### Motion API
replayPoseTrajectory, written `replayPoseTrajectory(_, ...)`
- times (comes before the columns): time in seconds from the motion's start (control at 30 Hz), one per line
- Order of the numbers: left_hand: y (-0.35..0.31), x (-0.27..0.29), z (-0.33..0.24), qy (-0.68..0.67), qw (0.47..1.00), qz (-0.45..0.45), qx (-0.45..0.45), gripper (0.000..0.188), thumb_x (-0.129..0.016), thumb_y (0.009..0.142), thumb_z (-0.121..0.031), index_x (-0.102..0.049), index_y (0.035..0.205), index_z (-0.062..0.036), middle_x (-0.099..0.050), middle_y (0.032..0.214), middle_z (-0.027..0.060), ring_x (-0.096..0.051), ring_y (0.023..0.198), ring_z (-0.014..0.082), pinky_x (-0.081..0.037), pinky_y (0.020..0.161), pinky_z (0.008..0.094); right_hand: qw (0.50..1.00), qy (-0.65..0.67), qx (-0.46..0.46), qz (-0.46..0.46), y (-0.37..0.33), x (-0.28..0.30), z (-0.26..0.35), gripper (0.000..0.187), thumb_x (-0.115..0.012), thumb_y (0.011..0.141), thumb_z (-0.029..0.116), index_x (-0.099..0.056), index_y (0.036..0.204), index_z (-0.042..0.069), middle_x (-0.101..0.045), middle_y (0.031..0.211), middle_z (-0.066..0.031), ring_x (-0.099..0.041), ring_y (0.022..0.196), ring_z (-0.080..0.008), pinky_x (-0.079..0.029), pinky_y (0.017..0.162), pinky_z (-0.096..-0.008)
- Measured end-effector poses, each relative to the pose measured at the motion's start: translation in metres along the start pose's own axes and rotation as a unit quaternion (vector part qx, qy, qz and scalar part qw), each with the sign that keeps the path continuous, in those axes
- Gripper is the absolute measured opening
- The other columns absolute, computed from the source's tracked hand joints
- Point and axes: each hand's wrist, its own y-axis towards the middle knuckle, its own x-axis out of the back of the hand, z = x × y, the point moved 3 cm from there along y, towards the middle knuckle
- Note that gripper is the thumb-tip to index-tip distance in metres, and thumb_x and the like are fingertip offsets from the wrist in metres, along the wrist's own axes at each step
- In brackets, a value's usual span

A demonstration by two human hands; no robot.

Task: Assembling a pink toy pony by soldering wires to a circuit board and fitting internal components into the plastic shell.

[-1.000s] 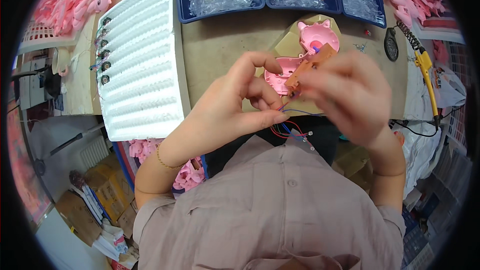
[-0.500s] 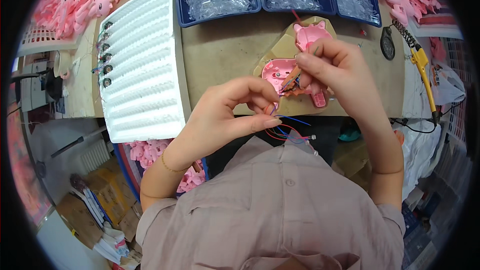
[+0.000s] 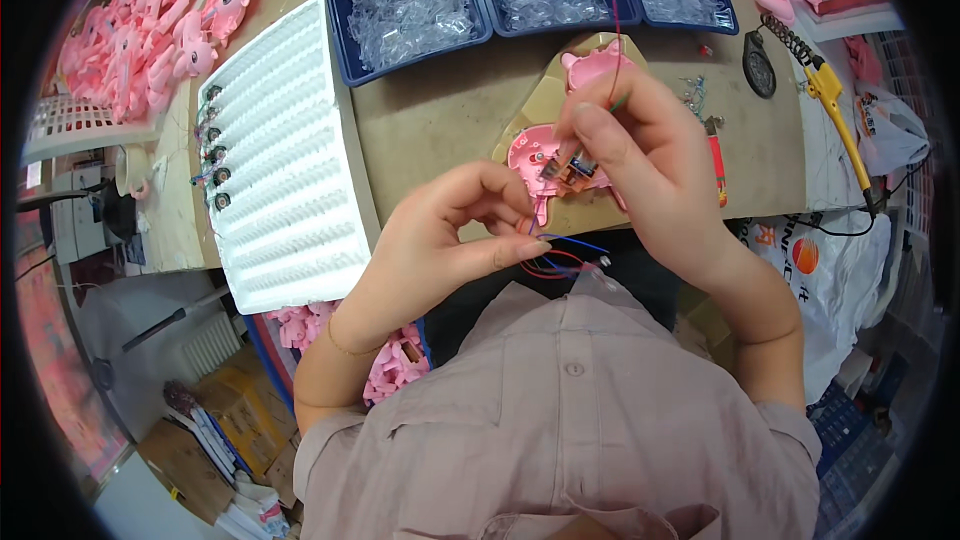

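My right hand (image 3: 645,145) is closed on a small orange-brown circuit board (image 3: 575,170) with dark and blue parts on it. A thin red wire (image 3: 617,35) sticks up from beside its fingers. My left hand (image 3: 460,225) pinches thin wires; red and blue wires (image 3: 555,262) hang below its fingertips, with small pale ends (image 3: 603,261). Under the hands, a pink animal-shaped plastic shell half (image 3: 527,148) lies hollow side up in a tan holder (image 3: 517,130). The right hand hides part of the shell, and the wires' joins to the board are unclear.
Blue bins (image 3: 362,68) of clear plastic parts stand at the back. A white ridged foam tray (image 3: 285,170) holds small round parts at left. Pink toy pieces (image 3: 130,50) pile at far left. A yellow-handled tool (image 3: 826,90) with coiled cord lies right, near a black oval object (image 3: 759,65).
The circuit board has tilted in my right hand, so its parts now show more. The red wire stands more upright. My left hand keeps its pinch; the whole view has shifted slightly.
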Motion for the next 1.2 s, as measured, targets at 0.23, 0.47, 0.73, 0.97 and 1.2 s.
replayPoseTrajectory(0.23,0.005,-0.007,-0.01,0.114,0.993,-0.009,-0.042,0.041,-0.075,0.074,0.005,-0.045,0.101,-0.0034,-0.055,0.092,0.0041,-0.061,0.085,0.0119,-0.049,0.076,0.0252,0.994,0.027,-0.098,0.028,0.024,0.0,0.0,0.019,-0.056,0.095,0.019,-0.054,0.089,0.001,-0.055,0.075,-0.0002,-0.052,0.065,-0.007,-0.043,0.06,-0.0245)
replayPoseTrajectory(0.47,0.005,-0.006,-0.006,0.058,0.996,-0.037,-0.05,0.036,-0.076,0.078,-0.005,-0.046,0.098,-0.0028,-0.062,0.086,0.0048,-0.062,0.083,0.0099,-0.048,0.078,0.0248,0.978,0.007,-0.174,0.117,0.032,0.003,-0.005,0.021,-0.063,0.088,0.018,-0.057,0.082,0.0,-0.054,0.068,0.0017,-0.051,0.065,-0.0046,-0.04,0.056,-0.0218)
replayPoseTrajectory(0.73,0.004,-0.009,-0.004,0.263,0.935,-0.184,-0.151,0.031,-0.074,0.078,-0.004,-0.049,0.096,-0.0014,-0.062,0.083,0.0082,-0.064,0.079,0.015,-0.052,0.072,0.0276,0.985,-0.09,-0.112,0.096,-0.004,-0.005,0.015,0.013,-0.068,0.083,0.01,-0.062,0.088,0.0,-0.057,0.083,-0.002,-0.054,0.071,-0.0056,-0.044,0.06,-0.0222)
replayPoseTrajectory(0.97,0.003,-0.009,-0.011,0.306,0.916,-0.193,-0.175,0.025,-0.073,0.075,-0.003,-0.057,0.095,-0.003,-0.065,0.083,0.0088,-0.064,0.075,0.0214,-0.05,0.068,0.0305,0.915,0.241,-0.321,0.044,-0.015,-0.009,-0.008,0.01,-0.065,0.086,0.007,-0.057,0.089,0.002,-0.058,0.08,-0.0032,-0.056,0.061,-0.0071,-0.046,0.051,-0.0206)
replayPoseTrajectory(1.2,0.0,-0.017,-0.022,0.531,0.755,-0.222,-0.315,0.021,-0.073,0.074,-0.008,-0.066,0.094,-0.0083,-0.065,0.08,0.006,-0.06,0.07,0.023,-0.046,0.065,0.0336,0.89,0.279,-0.356,0.05,-0.007,-0.007,0.007,0.023,-0.067,0.083,0.006,-0.054,0.102,0.002,-0.058,0.085,-0.0029,-0.057,0.064,-0.0057,-0.046,0.05,-0.0197)
